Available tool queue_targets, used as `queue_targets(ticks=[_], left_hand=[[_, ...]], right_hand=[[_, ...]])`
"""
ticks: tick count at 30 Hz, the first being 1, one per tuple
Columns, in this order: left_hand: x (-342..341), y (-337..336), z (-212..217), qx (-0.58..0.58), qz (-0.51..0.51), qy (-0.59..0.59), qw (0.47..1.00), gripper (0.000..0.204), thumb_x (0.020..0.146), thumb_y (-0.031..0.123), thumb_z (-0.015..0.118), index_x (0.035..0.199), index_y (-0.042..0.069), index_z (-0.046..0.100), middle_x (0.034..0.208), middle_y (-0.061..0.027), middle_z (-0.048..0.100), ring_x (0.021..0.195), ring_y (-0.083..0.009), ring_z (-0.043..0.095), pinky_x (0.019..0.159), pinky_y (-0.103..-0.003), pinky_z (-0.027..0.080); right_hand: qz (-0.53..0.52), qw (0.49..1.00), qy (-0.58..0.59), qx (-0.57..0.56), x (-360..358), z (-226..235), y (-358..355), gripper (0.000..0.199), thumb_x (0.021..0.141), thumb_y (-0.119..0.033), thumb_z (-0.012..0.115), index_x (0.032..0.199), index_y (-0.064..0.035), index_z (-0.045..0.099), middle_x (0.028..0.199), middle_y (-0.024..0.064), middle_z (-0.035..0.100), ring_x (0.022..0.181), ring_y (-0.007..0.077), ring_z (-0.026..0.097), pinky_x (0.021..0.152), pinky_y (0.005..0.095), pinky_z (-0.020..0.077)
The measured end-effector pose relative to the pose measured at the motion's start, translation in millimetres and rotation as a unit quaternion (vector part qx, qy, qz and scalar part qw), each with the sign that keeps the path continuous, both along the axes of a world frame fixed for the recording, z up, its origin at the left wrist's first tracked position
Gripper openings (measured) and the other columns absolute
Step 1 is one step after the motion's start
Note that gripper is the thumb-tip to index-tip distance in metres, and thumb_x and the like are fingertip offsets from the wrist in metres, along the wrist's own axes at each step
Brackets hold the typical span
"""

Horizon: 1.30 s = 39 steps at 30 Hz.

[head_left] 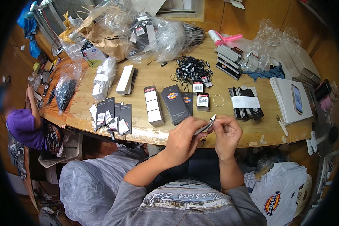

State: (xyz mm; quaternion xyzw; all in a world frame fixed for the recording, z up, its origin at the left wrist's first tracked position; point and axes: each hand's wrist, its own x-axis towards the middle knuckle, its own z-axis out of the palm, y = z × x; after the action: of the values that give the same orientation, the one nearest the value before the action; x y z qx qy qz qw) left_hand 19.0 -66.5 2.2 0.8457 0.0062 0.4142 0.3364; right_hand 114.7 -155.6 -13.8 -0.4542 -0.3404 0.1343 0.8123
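Observation:
My left hand (pixel 184 136) is closed on hang tags (pixel 204 128), whose pale edges show between the fingers at the table's front edge. My right hand (pixel 227 136) pinches the same tags at their other end, with a white corner sticking up. A bit of black cord shows below the hands; its ends are hidden. Just beyond lie a stack of black hang tags (pixel 175 107), small barcode tags (pixel 203 101) and a tall pile of white-faced tags (pixel 153 109). Behind them is a heap of black tag strings (pixel 192 71).
Strung black tags (pixel 118 118) lie left; a paper-banded tag bundle (pixel 246 103) and a rubber band (pixel 219 100) lie right. A phone (pixel 297 98) rests on white sheets. Plastic bags (pixel 158 37) crowd the back. At far left sits a person in a purple shirt (pixel 25 128).

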Motion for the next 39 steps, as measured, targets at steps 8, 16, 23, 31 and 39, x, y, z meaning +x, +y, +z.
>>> queue_targets(ticks=[8, 16, 23, 31, 39], left_hand=[[-1, -4, -1, -0.271, -0.033, 0.013, 0.962, 0.015, 0.079, -0.003, 0.047, 0.093, -0.004, 0.044, 0.083, -0.0130, 0.050, 0.071, -0.0195, 0.054, 0.063, -0.025, 0.043], [0, -8, 5, -0.171, -0.003, -0.039, 0.985, 0.025, 0.071, -0.009, 0.054, 0.094, -0.001, 0.048, 0.081, -0.0142, 0.054, 0.069, -0.0233, 0.056, 0.060, -0.028, 0.045], [-4, 3, 13, -0.051, -0.066, 0.012, 0.996, 0.030, 0.073, -0.007, 0.048, 0.102, 0.001, 0.050, 0.091, -0.0158, 0.052, 0.076, -0.0265, 0.053, 0.065, -0.030, 0.044], [-1, 6, 11, -0.246, -0.044, 0.017, 0.968, 0.026, 0.078, -0.005, 0.046, 0.103, -0.004, 0.052, 0.087, -0.0084, 0.050, 0.080, -0.0137, 0.050, 0.072, -0.024, 0.042], [3, -5, 12, -0.280, -0.016, -0.054, 0.958, 0.014, 0.070, -0.004, 0.058, 0.084, -0.003, 0.061, 0.078, -0.0107, 0.061, 0.070, -0.0174, 0.057, 0.064, -0.025, 0.043]], right_hand=[[-0.079, 0.993, -0.091, 0.001, -2, -6, -5, 0.009, 0.073, 0.005, 0.058, 0.079, 0.0019, 0.052, 0.076, 0.0090, 0.053, 0.064, 0.0114, 0.051, 0.054, 0.0191, 0.0406], [-0.137, 0.972, -0.189, -0.040, -7, 2, -2, 0.012, 0.069, 0.005, 0.062, 0.077, 0.0020, 0.054, 0.074, 0.0112, 0.057, 0.064, 0.0148, 0.054, 0.052, 0.0198, 0.0403], [-0.137, 0.975, -0.174, -0.034, -2, 2, -2, 0.009, 0.072, 0.005, 0.058, 0.077, 0.0026, 0.052, 0.073, 0.0103, 0.055, 0.064, 0.0135, 0.053, 0.055, 0.0209, 0.0414], [-0.121, 0.982, -0.143, 0.018, -1, -7, -5, 0.009, 0.072, 0.004, 0.059, 0.078, 0.0009, 0.052, 0.073, 0.0097, 0.054, 0.063, 0.0121, 0.051, 0.054, 0.0199, 0.0398], [-0.164, 0.959, -0.232, -0.012, -8, -1, -3, 0.013, 0.069, 0.002, 0.063, 0.077, 0.0007, 0.054, 0.070, 0.0111, 0.056, 0.062, 0.0175, 0.054, 0.054, 0.0233, 0.0429]])
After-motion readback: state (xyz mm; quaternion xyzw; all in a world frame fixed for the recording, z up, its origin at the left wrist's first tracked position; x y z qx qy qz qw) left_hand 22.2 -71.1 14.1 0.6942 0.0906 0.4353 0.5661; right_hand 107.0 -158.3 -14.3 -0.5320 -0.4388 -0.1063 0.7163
